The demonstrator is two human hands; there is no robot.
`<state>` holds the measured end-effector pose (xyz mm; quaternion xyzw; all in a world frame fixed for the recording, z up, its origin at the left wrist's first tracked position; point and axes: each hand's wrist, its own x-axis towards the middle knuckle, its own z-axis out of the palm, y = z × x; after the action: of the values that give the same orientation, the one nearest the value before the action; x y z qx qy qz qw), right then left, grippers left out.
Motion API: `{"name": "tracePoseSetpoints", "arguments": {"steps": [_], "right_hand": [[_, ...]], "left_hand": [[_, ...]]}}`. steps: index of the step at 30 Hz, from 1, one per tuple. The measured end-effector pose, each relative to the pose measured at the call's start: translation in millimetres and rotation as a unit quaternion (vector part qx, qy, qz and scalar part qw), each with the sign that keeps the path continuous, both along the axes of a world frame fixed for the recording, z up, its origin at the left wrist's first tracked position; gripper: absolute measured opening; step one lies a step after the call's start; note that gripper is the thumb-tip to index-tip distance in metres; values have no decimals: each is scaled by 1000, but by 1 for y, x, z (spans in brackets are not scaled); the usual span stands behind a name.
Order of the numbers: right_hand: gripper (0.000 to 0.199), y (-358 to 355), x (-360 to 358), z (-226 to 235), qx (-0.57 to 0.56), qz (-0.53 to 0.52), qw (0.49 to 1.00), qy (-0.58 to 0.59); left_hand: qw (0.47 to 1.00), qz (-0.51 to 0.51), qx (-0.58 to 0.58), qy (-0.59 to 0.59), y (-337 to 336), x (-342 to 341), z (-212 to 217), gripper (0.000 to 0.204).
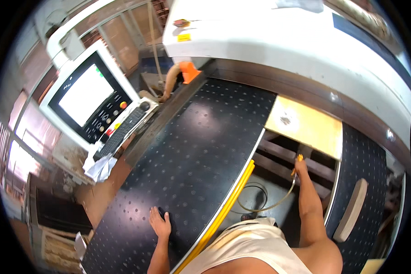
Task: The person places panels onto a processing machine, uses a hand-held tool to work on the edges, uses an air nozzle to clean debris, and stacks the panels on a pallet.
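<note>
My left hand rests on the black, dotted machine table, fingers stretched out and thumb apart. A dark patch lies between its thumb and fingers; I cannot make out whether it is a shadow or a small object. On the right, my arm reaches forward over the gap between two table sections. There my right hand is closed around an orange-yellow air blow gun, partly hidden by the fingers. A thin hose runs from it down and loops near the floor. Ahead of it lies a light wooden board, bridging the gap.
Yellow rails edge the left table section. A wooden block lies on the right section. Across the back stands a large white machine housing. At left are a control screen, a keyboard and an orange fitting.
</note>
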<state>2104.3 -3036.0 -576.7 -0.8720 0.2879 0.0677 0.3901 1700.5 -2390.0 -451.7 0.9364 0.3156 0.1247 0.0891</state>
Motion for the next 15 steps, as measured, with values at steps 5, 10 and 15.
{"name": "tracePoseSetpoints", "arguments": {"steps": [5,10,15], "right_hand": [[28,12,-65,-15,352,-30,933,-68],[36,143,-121,77,292,149,937,-121],[53,220,-93,195,61,282,923,-255]], "left_hand": [[999,-33,-15,-28,2,5,-5,69],[1000,-13,-22,-17,9,-9,-2,69],[999,-36,-22,-23,10,-5,-9,69]]}}
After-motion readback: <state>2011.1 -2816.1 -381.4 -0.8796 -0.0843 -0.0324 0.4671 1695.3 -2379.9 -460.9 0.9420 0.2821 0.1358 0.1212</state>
